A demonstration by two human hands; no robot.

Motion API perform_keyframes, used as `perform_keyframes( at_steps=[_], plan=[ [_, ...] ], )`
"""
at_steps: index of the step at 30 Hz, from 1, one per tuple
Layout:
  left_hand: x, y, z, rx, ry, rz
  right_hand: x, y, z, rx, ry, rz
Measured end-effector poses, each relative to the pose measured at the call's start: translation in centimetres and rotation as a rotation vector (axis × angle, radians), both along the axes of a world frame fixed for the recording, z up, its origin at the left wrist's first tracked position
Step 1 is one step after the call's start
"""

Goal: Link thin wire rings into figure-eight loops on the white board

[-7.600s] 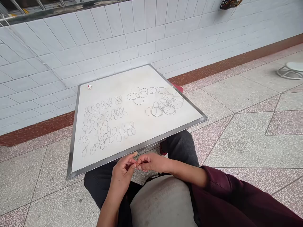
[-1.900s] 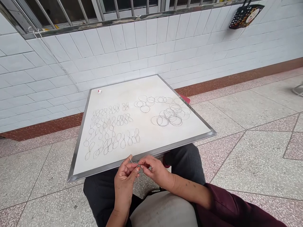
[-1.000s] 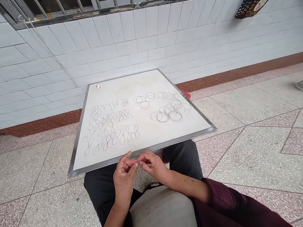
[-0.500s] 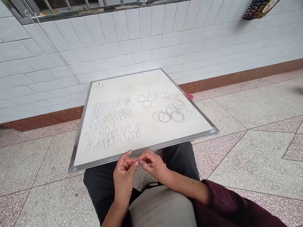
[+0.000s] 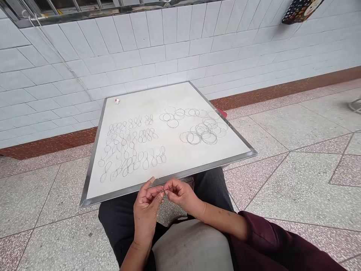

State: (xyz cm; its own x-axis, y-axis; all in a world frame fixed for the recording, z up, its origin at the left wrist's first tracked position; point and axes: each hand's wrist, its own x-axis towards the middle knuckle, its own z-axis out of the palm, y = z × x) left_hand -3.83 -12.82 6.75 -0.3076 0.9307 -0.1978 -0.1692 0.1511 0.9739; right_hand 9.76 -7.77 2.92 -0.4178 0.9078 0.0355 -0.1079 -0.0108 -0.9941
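Note:
My left hand (image 5: 146, 207) is held just in front of the table's near edge, thumb and index finger pinched together. Against it my right hand (image 5: 183, 195) pinches at the same spot, so the fingertips almost meet. Something tiny shows between them, too small to make out. Beyond my hands, on the white tabletop, figure-eight loops of thin dark wire or cord (image 5: 145, 162) lie in rows on the left. Larger round loops of the same thin material (image 5: 209, 137) overlap in a heap on the right.
The white table (image 5: 180, 165) has a metal rim and stands against a tiled wall (image 5: 152, 56). A small red and white object (image 5: 117, 101) sits in its far left corner. A dark patterned bag (image 5: 300, 11) hangs at upper right. My legs are under the near edge.
My view has turned slightly, so the table appears a little further left. Both hands keep pinching at the same place, the fingertips shifted only slightly. The loops on the table lie as before.

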Motion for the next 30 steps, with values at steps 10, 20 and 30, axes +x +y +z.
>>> perform_keyframes(
  at_steps=[10,20,30],
  plan=[
    [-0.11,-0.17,0.27,-0.046,-0.008,-0.045,0.05,-0.17,-0.44,-0.088,0.039,-0.008],
    [-0.2,-0.26,0.47,-0.079,0.019,-0.072,0.28,-0.5,-0.42,0.01,-0.01,0.035],
    [-0.19,-0.32,0.64,-0.131,-0.071,-0.05,0.62,-0.51,0.21,0.07,-0.082,0.061]
  ],
)
